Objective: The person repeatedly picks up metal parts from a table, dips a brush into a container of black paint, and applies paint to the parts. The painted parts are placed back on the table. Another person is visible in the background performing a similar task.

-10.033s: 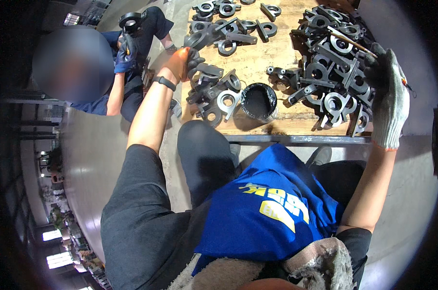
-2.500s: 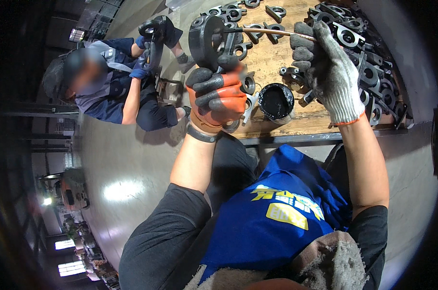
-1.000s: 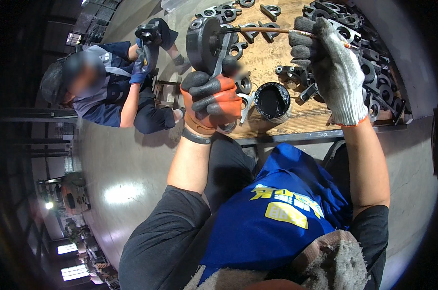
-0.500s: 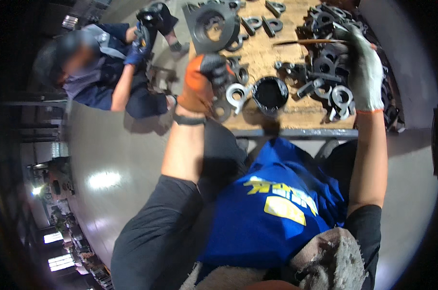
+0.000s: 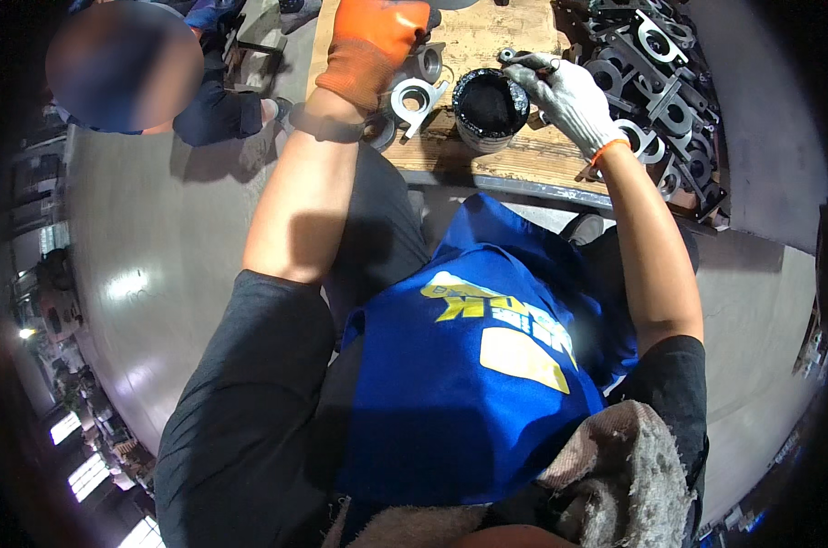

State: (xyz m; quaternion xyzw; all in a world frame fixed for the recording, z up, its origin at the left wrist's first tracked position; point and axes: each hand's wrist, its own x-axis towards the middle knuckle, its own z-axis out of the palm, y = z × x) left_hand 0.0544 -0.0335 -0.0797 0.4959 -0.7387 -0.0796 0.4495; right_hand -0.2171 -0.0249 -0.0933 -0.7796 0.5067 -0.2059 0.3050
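Observation:
My left hand (image 5: 377, 50), in an orange glove with dark fingers, reaches to the top edge. Its fingers are curled and partly cut off, so what they hold is hidden. My right hand (image 5: 569, 102), in a white knit glove with smudged fingertips, is closed beside a round can of black paint (image 5: 492, 102), fingertips near the rim. The thin brush seen in it earlier is mostly hidden by the hand now. Left of the can, a grey metal ring bracket (image 5: 414, 99) lies on the wooden tabletop (image 5: 446, 163). Another ring part (image 5: 429, 62) sits just behind it.
Many dark and bare metal ring brackets (image 5: 674, 114) are heaped at the table's right side. A grey panel (image 5: 761, 137) stands beyond them. At the upper left, a co-worker (image 5: 218, 100) sits close to the table. My blue apron (image 5: 460, 393) faces the table's front edge.
My right hand has come left and nearer, from over the heap to the can, and the brush is no longer plainly visible. The view has shifted, and my left hand sits higher in it.

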